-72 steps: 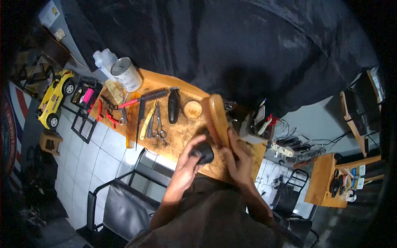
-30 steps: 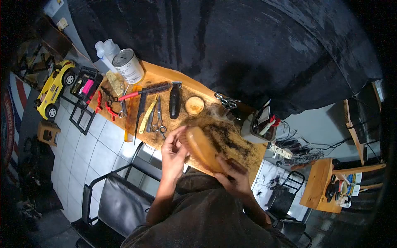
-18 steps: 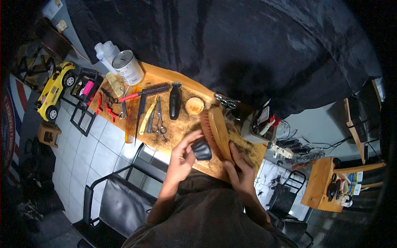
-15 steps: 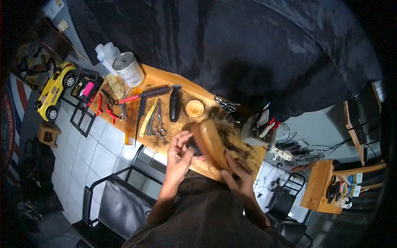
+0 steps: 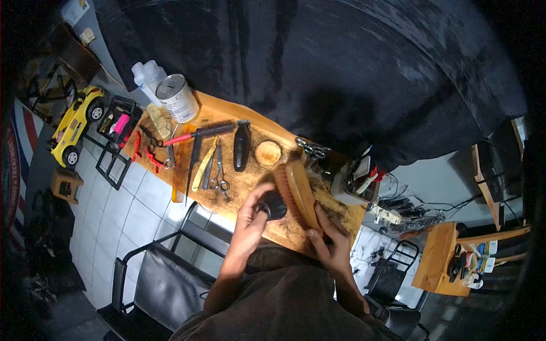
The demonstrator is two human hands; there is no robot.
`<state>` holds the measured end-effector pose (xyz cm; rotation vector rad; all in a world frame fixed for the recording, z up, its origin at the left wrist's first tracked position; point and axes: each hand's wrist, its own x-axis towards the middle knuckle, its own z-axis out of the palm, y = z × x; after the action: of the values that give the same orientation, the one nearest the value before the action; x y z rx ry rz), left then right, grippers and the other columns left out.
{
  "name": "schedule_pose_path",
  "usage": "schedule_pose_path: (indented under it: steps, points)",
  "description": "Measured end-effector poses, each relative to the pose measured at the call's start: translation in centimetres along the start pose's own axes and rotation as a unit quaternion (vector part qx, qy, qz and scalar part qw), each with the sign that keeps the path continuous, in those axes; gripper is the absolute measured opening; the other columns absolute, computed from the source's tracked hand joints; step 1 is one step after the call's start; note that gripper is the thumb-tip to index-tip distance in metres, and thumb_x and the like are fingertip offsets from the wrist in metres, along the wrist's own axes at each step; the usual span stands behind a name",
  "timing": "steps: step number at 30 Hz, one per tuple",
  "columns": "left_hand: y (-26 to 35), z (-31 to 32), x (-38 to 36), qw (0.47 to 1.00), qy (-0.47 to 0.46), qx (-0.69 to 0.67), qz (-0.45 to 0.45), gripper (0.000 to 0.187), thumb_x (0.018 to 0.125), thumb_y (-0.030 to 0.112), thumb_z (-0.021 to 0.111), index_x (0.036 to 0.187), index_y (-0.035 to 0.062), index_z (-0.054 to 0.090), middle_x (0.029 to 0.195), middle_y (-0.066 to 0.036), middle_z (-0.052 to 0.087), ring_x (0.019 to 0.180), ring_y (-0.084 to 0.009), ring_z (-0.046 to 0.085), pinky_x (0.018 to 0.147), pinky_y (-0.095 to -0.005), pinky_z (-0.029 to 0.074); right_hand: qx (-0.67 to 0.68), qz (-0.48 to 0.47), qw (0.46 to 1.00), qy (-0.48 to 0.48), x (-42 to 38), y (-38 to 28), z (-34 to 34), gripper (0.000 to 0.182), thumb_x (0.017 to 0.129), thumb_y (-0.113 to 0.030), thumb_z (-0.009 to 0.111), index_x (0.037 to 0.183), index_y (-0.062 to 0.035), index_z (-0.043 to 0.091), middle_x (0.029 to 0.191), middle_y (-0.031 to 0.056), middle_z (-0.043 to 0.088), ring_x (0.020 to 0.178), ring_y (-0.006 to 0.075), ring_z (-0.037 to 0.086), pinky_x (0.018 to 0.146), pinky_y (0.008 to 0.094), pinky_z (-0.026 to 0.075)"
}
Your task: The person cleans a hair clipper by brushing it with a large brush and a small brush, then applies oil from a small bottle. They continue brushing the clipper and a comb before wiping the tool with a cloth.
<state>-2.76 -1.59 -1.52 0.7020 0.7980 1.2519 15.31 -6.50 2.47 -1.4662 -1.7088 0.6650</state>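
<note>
My right hand (image 5: 333, 238) is closed around the near end of a wooden-backed brush (image 5: 306, 196), its reddish-brown bristles facing left. My left hand (image 5: 249, 224) grips a small black object (image 5: 274, 205) with a smooth, rounded face, between thumb and fingers; its exact kind cannot be made out. The brush is tilted just to the right of this object, with a small gap between them. Both hands are over the near edge of a wooden counter (image 5: 227, 196) strewn with dark hair clippings.
On the counter lie a black trimmer (image 5: 242, 146), scissors (image 5: 219, 176), a yellow razor (image 5: 205, 166), a round brush (image 5: 211, 129) and a black comb (image 5: 194, 156). A small round bowl (image 5: 268, 153), a metal can (image 5: 178, 99) and a tool container (image 5: 347, 187) stand there. A black chair (image 5: 170, 278) is at left.
The brush has shifted right, away from my left hand, and turned more upright. The black object in my left hand, mostly covered before, now shows clearly.
</note>
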Motion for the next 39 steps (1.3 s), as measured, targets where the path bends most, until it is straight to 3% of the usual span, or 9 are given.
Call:
schedule_pose_path:
  steps: [5,11,13,15,24,31,33,37,39]
  points:
    - [-1.3,-1.1,0.4,0.994,0.105,-0.02,-0.008,0.034,0.093,0.003,0.047,0.126,0.0086,0.043,0.113,-0.003,0.055,0.09,-0.0094,0.058,0.071,-0.0217,0.052,0.035,0.007,0.994,-0.099,-1.4,1.3,0.5,0.046,0.079,-0.006,0.069,0.123,-0.0026,0.057,0.104,0.0208,0.063,0.096,0.0311,0.062,0.085,0.0334,0.045]
    - [-1.6,-1.1,-0.3,0.999,0.01,0.045,-0.018,0.04,0.089,-0.01,0.046,0.128,0.0008,0.048,0.115,-0.009,0.056,0.102,-0.0153,0.057,0.074,-0.0231,0.053,-0.007,0.044,0.996,-0.079,-0.7,1.4,1.1,0.049,0.08,-0.006,0.067,0.127,-0.0027,0.054,0.104,0.0197,0.063,0.096,0.0309,0.062,0.086,0.0327,0.045]
    - [-2.1,-1.2,-0.1,0.968,-0.061,0.213,0.114,0.042,0.084,-0.01,0.055,0.124,-0.0003,0.053,0.12,-0.008,0.056,0.096,-0.0113,0.057,0.08,-0.0223,0.049,-0.025,0.0,0.999,-0.033,0.2,1.4,1.1,0.048,0.082,-0.007,0.066,0.127,-0.0014,0.053,0.103,0.0189,0.063,0.094,0.0288,0.061,0.085,0.0324,0.045]
    - [-1.3,-0.6,-0.8,0.967,-0.091,0.235,0.04,0.043,0.085,-0.01,0.055,0.127,-0.0014,0.049,0.118,-0.01,0.054,0.105,-0.0154,0.055,0.086,-0.0229,0.046,-0.028,-0.012,1.0,-0.006,0.7,1.7,0.8,0.047,0.083,-0.008,0.065,0.128,-0.0003,0.052,0.102,0.0184,0.063,0.093,0.0268,0.061,0.084,0.0324,0.045]
    - [-0.3,-0.9,0.4,0.995,0.048,0.079,0.048,0.042,0.087,-0.004,0.056,0.127,-0.0041,0.045,0.114,-0.011,0.059,0.103,-0.0142,0.056,0.088,-0.0238,0.046,-0.004,-0.023,0.997,-0.069,-0.7,2.4,-0.2,0.046,0.083,-0.013,0.067,0.124,0.0025,0.055,0.102,0.0185,0.063,0.094,0.0236,0.061,0.086,0.0311,0.044]
    - [-1.3,-1.2,-0.4,0.889,-0.204,0.395,0.107,0.04,0.079,-0.006,0.052,0.118,-0.0052,0.055,0.107,-0.013,0.063,0.099,-0.0203,0.059,0.087,-0.0309,0.046,0.048,0.041,0.998,-0.017,-0.1,1.3,0.4,0.046,0.085,-0.013,0.064,0.127,0.0022,0.052,0.113,0.0208,0.06,0.106,0.0264,0.057,0.094,0.0333,0.041]
    - [-0.7,0.1,-0.7,0.929,-0.154,0.323,0.09,0.046,0.078,-0.008,0.048,0.123,-0.0012,0.049,0.098,-0.01,0.06,0.087,-0.0164,0.058,0.076,-0.0282,0.048,0.039,0.057,0.998,-0.008,0.2,1.5,0.3,0.047,0.086,-0.016,0.064,0.129,-0.0046,0.052,0.122,0.0196,0.058,0.116,0.029,0.053,0.101,0.0353,0.036]
    - [-0.7,-0.3,0.2,0.991,-0.044,0.121,-0.028,0.059,0.079,-0.01,0.045,0.135,0.0036,0.034,0.102,-0.008,0.049,0.086,-0.0128,0.053,0.072,-0.0226,0.047,0.038,0.027,0.999,-0.019,-0.3,1.1,0.0,0.046,0.083,-0.009,0.065,0.124,0.0051,0.053,0.109,0.0201,0.062,0.1,0.027,0.059,0.089,0.0334,0.043]
    - [-0.6,-0.4,0.1,0.997,0.026,0.073,0.013,0.058,0.08,-0.011,0.046,0.135,0.0047,0.034,0.102,-0.009,0.046,0.091,-0.0138,0.05,0.075,-0.0243,0.046,0.038,0.008,0.998,-0.055,-1.3,1.7,0.1,0.046,0.081,-0.009,0.067,0.123,0.0047,0.054,0.108,0.0194,0.062,0.099,0.0274,0.059,0.089,0.0339,0.044]
